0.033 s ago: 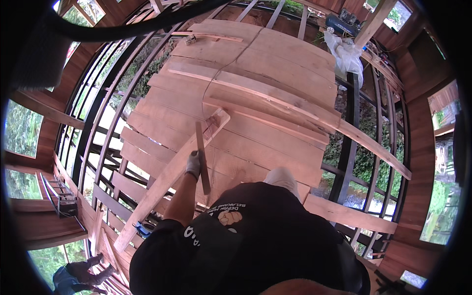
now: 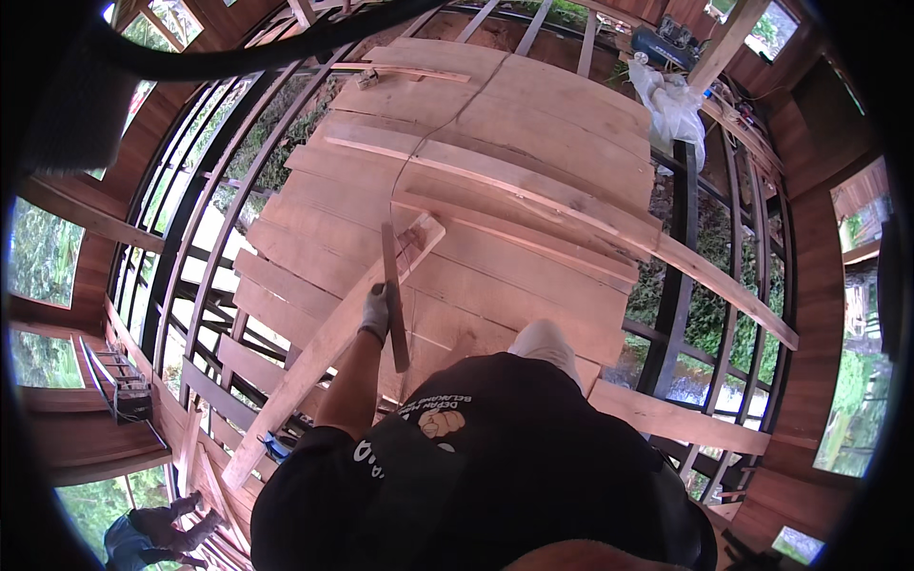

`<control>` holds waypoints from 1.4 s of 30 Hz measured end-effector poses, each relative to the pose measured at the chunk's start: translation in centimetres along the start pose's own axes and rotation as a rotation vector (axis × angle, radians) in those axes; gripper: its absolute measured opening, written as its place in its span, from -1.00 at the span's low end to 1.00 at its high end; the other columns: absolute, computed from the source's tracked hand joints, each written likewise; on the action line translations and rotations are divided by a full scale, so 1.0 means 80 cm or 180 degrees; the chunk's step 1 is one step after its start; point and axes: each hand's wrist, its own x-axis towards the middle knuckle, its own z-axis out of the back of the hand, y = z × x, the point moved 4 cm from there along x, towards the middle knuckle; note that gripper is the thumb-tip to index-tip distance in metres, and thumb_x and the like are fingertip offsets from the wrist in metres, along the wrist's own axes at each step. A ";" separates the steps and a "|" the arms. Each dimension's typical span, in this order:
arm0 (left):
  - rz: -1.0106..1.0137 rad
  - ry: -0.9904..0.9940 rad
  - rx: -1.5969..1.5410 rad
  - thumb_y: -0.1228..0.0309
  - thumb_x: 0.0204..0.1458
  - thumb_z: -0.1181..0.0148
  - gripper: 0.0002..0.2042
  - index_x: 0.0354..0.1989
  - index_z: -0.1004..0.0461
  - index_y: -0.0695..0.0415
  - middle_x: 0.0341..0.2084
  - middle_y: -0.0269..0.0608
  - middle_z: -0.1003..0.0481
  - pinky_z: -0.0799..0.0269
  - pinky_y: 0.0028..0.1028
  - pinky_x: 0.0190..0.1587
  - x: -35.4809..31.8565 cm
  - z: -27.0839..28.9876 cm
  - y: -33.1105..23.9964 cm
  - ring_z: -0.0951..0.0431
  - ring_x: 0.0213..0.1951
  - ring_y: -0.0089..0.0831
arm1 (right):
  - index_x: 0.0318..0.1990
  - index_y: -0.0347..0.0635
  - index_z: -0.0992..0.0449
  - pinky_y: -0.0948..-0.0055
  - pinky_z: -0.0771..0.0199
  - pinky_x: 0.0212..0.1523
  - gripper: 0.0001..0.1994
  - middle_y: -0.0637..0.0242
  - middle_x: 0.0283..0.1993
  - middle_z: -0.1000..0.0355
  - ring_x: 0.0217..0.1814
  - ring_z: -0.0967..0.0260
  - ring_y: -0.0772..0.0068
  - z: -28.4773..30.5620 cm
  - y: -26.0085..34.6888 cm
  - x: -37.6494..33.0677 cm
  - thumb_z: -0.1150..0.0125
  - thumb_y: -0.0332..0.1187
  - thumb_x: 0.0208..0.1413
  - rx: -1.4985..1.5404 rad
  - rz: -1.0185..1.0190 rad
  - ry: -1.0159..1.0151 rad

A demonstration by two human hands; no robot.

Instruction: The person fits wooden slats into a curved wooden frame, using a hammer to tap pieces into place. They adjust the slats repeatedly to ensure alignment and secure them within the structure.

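My left hand, in a pale work glove, is closed around the middle of a narrow dark wooden strip. The strip points away from me, its far end beside the end of a long thick plank. That plank slants from the lower left to the middle of the board platform, with a dark reddish patch near its far end. My right hand is out of sight, hidden by my black-shirted body.
A long beam and a shorter batten lie across the boards, with a thin cord. Open gaps between dark joists flank the platform. Far right are an air compressor and plastic sheeting. Another person is at lower left.
My left hand and the wooden strip have shifted slightly away from me. The planks and boards lie as before.
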 end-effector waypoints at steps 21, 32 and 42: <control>0.0640 -0.0554 -0.1224 0.10 0.31 0.02 -0.67 -0.19 -0.53 0.11 -0.47 -0.26 -0.54 -0.50 -0.34 -0.38 0.418 -0.143 -0.069 -0.53 -0.46 -0.37 | -0.30 -0.24 -0.54 0.13 -0.40 -0.42 -0.65 0.19 -0.53 -0.41 -0.49 -0.41 0.14 0.359 0.517 0.463 -0.33 -0.09 0.04 0.1038 0.0520 0.0021; 0.2080 -0.1248 0.1299 0.12 0.32 0.01 -0.67 -0.16 -0.53 0.14 -0.42 -0.24 -0.55 -0.50 -0.24 -0.31 0.691 -0.259 -0.125 -0.55 -0.41 -0.29 | -0.34 -0.23 -0.53 0.03 -0.51 -0.31 -0.71 0.04 -0.46 -0.52 -0.35 -0.55 -0.08 0.451 0.884 0.603 -0.35 -0.18 -0.06 0.0529 0.1410 -0.1514; -0.0397 -0.0229 -0.1267 0.18 0.29 -0.06 -0.76 -0.23 -0.50 0.09 -0.56 -0.36 -0.48 -0.47 -0.39 -0.54 1.102 -0.507 -0.738 -0.50 -0.59 -0.44 | -0.32 -0.26 -0.51 0.12 -0.47 -0.41 -0.73 0.10 -0.48 -0.47 -0.43 -0.49 0.06 0.642 1.269 0.824 -0.32 -0.23 -0.03 0.0117 0.1348 -0.0958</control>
